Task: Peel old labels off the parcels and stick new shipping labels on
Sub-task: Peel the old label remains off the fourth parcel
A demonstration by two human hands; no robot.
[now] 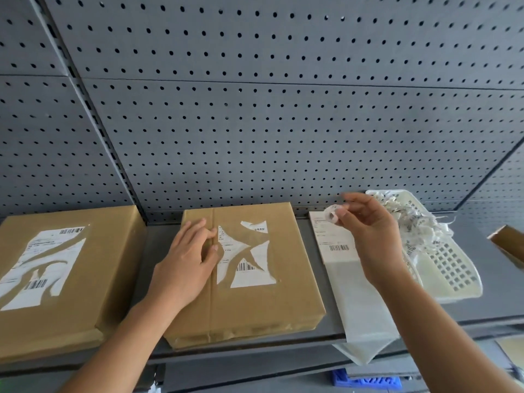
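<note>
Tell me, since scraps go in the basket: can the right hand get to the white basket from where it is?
Probably yes. The right hand, pinching a curled label scrap, is raised just left of the white basket, whose open top faces it; nothing stands between them.

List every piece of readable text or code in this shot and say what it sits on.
No text reads for certain.
Middle box, torn label: a barcode and small print, some in Chinese characters, too blurred to quote.
Left box, torn label: barcodes, print too small.
Label sheet on the shelf: barcode, print illegible.
Scrap in right hand: nothing readable.
</note>
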